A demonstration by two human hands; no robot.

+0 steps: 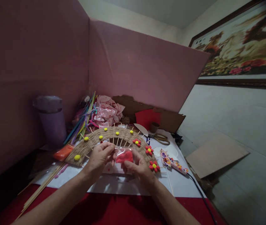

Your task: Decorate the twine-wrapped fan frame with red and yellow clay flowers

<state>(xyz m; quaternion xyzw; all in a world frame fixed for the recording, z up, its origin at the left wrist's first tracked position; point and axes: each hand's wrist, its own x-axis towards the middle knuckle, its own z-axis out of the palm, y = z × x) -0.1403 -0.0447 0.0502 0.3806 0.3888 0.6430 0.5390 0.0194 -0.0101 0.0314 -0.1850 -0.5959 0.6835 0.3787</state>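
Both hands hold a clear plastic packet of red clay (124,156) up over the table. My left hand (102,157) pinches its upper left edge with thumb and fingers. Around its right side is my right hand (139,167), the thumb pressed on the lower front. Behind the packet lies a twine-wrapped arch (111,132) with short sticks poking out of both edges. Yellow dots (86,138) sit along its left and top; red flowers with yellow centres (154,166) are on its right part.
A purple cup (53,125) stands at the left, near coloured pipe cleaners (82,120) and an orange packet (63,152). Wooden sticks (41,187) lie at front left. Scissors (162,138) and a patterned glue gun (173,162) with a black cord lie right. Pink boards rise behind.
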